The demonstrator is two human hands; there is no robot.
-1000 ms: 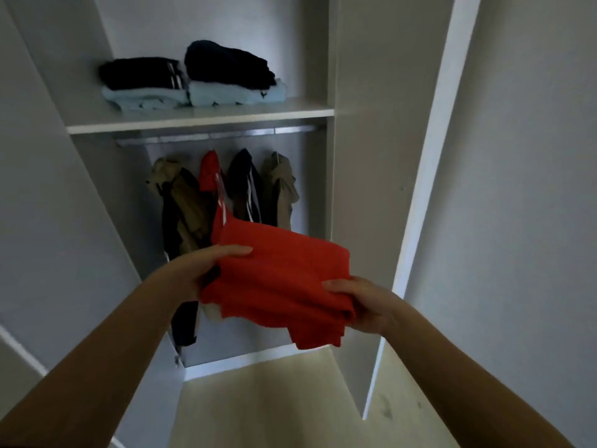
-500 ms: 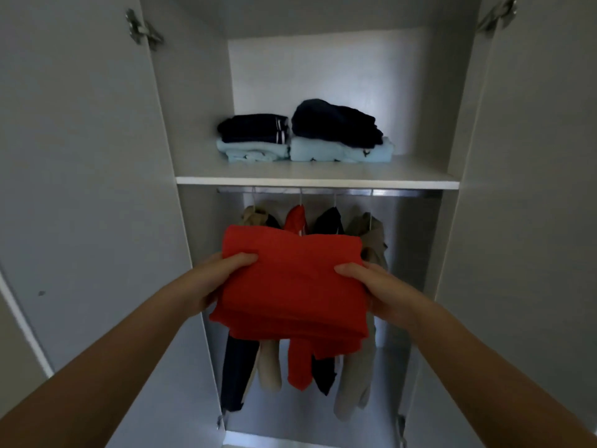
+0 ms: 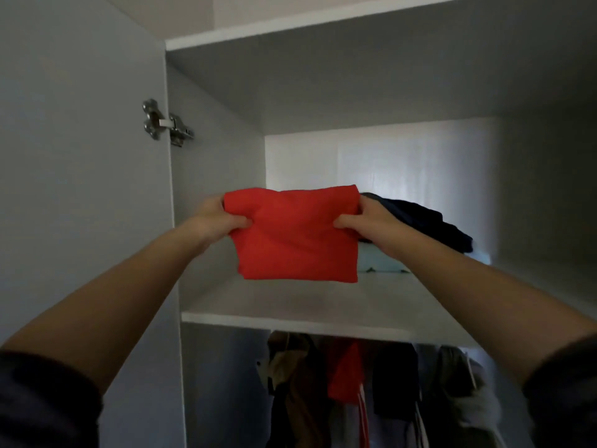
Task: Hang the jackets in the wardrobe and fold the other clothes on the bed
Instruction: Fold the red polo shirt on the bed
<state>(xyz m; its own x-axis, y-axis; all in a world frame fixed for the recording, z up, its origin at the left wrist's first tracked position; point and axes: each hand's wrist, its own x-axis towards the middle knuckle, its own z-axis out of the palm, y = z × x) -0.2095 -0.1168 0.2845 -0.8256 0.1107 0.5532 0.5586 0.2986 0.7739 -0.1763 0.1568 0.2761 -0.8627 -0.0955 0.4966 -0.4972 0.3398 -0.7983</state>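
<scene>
Head: red garment (image 3: 297, 240) between left hand (image 3: 217, 218), right hand (image 3: 366, 219) grip; over shelf (image 3: 290, 307)

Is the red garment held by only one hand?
No, the left hand and right hand each grip one side of the red garment.

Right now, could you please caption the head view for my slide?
Left hand and right hand hold a folded red top above the shelf, beside a dark stack.
</scene>
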